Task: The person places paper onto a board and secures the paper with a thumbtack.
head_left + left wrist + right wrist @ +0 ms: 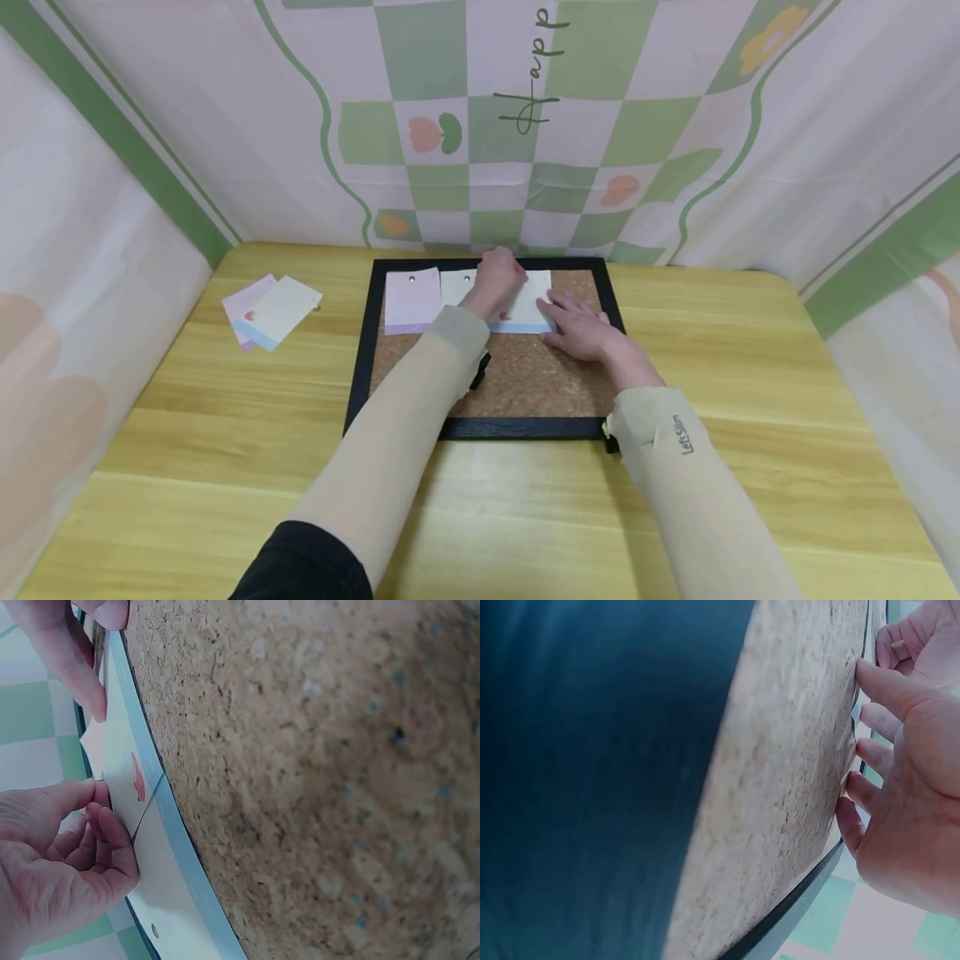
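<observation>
A cork board [525, 375] in a black frame lies on the table. Along its top are a pink note card [412, 300] and a white card [454, 287], each with a small round silver thumbtack at its upper edge. A second white card [534, 292] with a blue lower strip and a small red print overlaps its neighbour. My left hand [495, 279] is curled over this card's top, thumb and forefinger pinching what looks like a thumbtack, mostly hidden by the fingertips. My right hand [581, 327] lies with spread fingers across the card's right edge and the cork.
Left of the board, a white card [283, 307] lies over a pink card [243, 307] on the wooden table [225, 450]. A small dark thing sits by the white card's right corner. Behind the table hangs a green and white checked curtain [502, 125].
</observation>
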A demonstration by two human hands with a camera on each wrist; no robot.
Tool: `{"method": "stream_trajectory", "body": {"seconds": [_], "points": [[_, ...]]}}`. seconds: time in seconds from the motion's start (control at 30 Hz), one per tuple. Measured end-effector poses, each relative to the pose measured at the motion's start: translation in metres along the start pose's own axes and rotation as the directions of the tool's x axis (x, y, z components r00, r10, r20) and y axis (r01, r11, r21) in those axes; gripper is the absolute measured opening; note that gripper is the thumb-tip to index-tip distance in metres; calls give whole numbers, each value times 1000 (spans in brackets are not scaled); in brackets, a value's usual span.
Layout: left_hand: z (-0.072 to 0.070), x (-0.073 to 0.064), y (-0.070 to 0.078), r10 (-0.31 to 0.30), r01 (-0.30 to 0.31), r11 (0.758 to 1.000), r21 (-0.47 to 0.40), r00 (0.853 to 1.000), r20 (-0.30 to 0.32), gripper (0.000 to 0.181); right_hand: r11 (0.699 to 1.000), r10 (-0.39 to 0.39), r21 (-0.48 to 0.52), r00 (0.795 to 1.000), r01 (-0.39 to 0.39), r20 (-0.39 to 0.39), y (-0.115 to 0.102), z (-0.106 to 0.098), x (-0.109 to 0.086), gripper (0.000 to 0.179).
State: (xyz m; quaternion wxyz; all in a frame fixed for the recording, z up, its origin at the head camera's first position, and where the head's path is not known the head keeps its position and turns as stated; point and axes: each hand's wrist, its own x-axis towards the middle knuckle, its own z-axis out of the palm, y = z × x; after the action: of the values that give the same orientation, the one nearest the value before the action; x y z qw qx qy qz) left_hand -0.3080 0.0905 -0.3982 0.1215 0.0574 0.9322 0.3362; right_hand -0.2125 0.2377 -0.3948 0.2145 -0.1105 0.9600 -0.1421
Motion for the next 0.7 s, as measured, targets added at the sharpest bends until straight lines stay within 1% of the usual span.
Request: {"method": "stream_trajectory", "body": {"seconds": [0.5,0.7], "points": [[-1,0,1,-14,14,1000,9,1000,-4,18,1000,-1,-7,1000,1,3,-2,-1,0,63],[0,0,1,-2,2,1000,5,1000,-6,18,1000,-1,-11,1000,1,4,-1,0,0,64]]}}
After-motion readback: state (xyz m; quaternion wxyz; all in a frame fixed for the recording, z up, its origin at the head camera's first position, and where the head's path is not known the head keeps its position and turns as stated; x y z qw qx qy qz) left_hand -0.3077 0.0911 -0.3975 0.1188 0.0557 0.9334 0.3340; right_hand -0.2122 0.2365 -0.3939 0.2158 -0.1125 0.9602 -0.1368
